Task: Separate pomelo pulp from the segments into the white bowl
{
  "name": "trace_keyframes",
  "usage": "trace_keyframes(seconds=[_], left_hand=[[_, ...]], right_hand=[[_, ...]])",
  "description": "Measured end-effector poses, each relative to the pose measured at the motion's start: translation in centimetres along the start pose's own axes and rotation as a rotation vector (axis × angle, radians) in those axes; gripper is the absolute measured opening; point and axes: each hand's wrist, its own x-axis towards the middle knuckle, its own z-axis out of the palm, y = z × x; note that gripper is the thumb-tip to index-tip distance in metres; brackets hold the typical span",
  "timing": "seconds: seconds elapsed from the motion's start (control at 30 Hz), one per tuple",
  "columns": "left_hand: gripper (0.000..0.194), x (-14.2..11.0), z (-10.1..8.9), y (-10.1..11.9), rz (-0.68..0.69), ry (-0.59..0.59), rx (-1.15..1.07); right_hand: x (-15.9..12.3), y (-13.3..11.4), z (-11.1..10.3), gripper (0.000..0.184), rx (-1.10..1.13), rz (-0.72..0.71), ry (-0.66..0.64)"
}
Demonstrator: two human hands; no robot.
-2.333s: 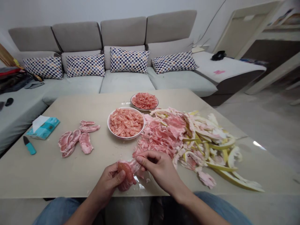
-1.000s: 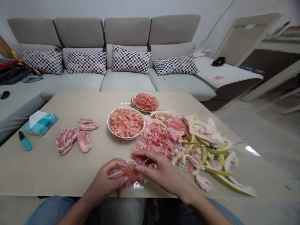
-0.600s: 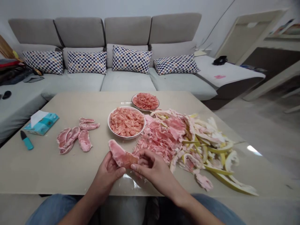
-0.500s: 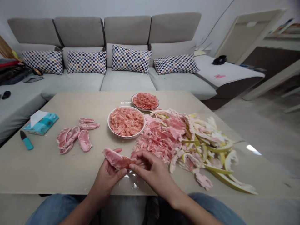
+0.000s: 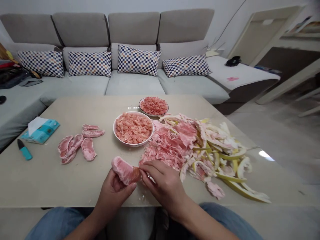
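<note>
Head view: we have a pomelo segment [image 5: 124, 171] cradled in our half-open left hand [image 5: 112, 196], its end pinched by our curled right hand [image 5: 163, 188]; we judge it light, soft, slippery and easily torn, best supported along its length.

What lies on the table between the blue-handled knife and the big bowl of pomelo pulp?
The head view shows peeled pomelo segments between the blue-handled knife and the big bowl.
</note>
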Motion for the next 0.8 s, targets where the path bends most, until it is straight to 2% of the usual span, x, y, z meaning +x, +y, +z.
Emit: trace_keyframes(seconds=[0.1, 0.2, 0.3, 0.43, 0.53, 0.63, 0.8], left_hand=[[0.044, -0.1, -0.1, -0.3, -0.006, -0.027, 0.019], [0.042, -0.2, 0.0, -0.2, -0.002, -0.036, 0.019], [0.04, -0.3, 0.5, 0.1, 0.004, -0.035, 0.004], [0.043, -0.7, 1.0, 0.6, -0.024, 0.057, 0.001], [0.045, -0.8, 1.1, 0.8, -0.03, 0.131, 0.005], [0.045, -0.9, 1.0, 1.0, -0.031, 0.137, -0.033], [0.046, -0.8, 0.8, 1.6, -0.13, 0.108, -0.215]], right_hand=[[0.0, -0.1, 0.0, 0.015, -0.052, -0.004, -0.006], [0.0, -0.1, 0.2, 0.014, -0.021, 0.062, 0.045], [-0.1, -0.3, 0.3, 0.013, 0.077, 0.184, 0.063], [0.1, -0.6, 0.0, 0.012, 0.217, 0.351, 0.034], [0.5, -0.7, -0.4, 0.011, 0.377, 0.551, -0.009], [0.9, -0.7, -0.7, 0.008, 0.575, 0.751, -0.093], [1.2, -0.6, -0.9, 0.004, 0.739, 0.862, -0.11]])
